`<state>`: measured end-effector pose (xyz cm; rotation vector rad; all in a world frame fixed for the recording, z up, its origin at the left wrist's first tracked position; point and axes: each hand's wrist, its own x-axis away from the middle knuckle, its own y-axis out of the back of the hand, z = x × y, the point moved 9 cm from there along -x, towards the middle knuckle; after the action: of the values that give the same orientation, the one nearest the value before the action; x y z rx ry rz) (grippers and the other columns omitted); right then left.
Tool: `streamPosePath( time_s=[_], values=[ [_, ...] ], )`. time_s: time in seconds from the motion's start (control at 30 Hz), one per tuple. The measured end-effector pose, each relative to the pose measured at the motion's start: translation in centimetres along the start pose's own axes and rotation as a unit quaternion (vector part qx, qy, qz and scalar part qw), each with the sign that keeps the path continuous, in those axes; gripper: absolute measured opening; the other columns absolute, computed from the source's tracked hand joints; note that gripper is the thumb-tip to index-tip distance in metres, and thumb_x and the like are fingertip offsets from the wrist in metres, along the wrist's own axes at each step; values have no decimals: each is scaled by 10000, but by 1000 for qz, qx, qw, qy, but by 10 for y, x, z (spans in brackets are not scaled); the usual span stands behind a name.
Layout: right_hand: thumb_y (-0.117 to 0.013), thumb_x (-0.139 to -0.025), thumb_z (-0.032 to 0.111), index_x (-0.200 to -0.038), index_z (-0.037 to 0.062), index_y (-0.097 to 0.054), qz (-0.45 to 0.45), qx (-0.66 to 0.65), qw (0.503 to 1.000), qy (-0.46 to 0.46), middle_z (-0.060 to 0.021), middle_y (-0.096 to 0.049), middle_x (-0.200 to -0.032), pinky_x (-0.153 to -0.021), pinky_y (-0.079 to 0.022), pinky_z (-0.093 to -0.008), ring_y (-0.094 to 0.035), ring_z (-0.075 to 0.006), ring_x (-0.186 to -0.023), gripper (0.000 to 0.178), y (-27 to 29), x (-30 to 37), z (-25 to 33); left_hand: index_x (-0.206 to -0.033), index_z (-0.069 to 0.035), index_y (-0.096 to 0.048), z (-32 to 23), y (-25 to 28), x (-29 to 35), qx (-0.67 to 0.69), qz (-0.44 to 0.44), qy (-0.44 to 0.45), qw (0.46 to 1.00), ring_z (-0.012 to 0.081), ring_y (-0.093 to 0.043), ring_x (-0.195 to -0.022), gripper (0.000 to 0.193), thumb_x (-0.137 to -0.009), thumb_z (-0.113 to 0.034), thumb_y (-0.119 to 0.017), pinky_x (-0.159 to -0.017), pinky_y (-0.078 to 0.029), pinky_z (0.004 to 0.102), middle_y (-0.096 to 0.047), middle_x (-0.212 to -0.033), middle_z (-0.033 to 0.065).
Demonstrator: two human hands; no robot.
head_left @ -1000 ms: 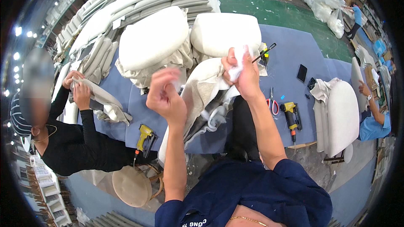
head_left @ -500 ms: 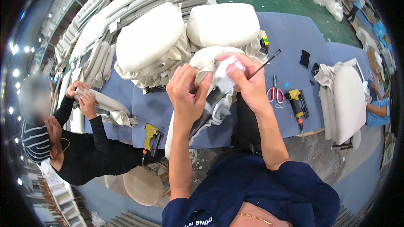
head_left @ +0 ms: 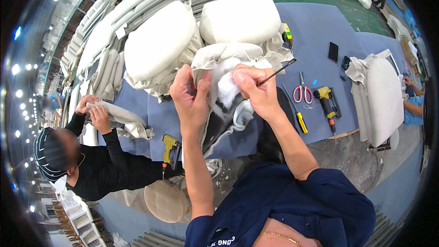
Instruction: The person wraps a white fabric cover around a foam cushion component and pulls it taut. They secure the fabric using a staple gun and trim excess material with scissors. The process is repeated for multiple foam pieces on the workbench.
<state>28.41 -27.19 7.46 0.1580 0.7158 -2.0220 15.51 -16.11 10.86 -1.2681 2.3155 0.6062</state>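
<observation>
My left hand (head_left: 192,96) is closed, pinching the loose beige fabric edge (head_left: 203,60) of a partly covered cushion in front of me. In my right hand (head_left: 259,90) is a tuft of white fibre stuffing (head_left: 227,90), pressed between thumb and fingers. A thin dark rod (head_left: 284,67) also sticks out of that hand toward the upper right. The stuffing sits against the cushion's open side, where a dark underside (head_left: 224,126) and a wavy pale padding edge (head_left: 240,121) show. My fingers hide part of the opening.
Two padded cream cushions (head_left: 160,39) lie beyond my hands. Right of me on the blue-grey table are red-handled scissors (head_left: 302,93), a yellow-handled tool (head_left: 302,122), a staple gun (head_left: 327,105) and a phone (head_left: 333,52). Another staple gun (head_left: 170,148) lies left, near a co-worker (head_left: 109,164) handling fabric.
Both hands have shifted slightly left, and the right has lowered the stuffing against the cushion's opening. The left now grips the fabric edge. A yellow-handled tool has come into view beside my right forearm.
</observation>
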Motion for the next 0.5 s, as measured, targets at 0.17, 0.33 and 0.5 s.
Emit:
streamPosePath(
  time_s=[0.17,0.33,0.5],
  values=[
    [-710,-893,1,-993,-49,-727,32,68,996,-42,-3,-669,-876,-500,-343,-177,-454,25,-588,114,-15,-4,1,-725,-21,-463,-7,-3,3,-11,-8,-32,999,95,-314,-647,351,-916,-151,-728,-563,-255,275,-357,-706,-19],
    [-731,-866,-12,-1044,-24,-714,-7,98,994,-44,16,-702,-895,-494,-360,-168,-473,43,-599,179,-13,-5,0,-744,-13,-504,-5,1,7,-3,0,-2,1000,122,-334,-676,315,-919,-157,-724,-590,-273,289,-374,-711,-2],
    [-770,-822,46,-974,-6,-683,-51,265,961,67,-62,-699,-827,-522,-439,-241,-545,-70,-562,183,-17,-6,17,-780,-22,-546,-26,-5,13,-77,20,-96,992,181,-366,-715,266,-916,-186,-705,-633,-306,324,-413,-710,29]
  ],
)
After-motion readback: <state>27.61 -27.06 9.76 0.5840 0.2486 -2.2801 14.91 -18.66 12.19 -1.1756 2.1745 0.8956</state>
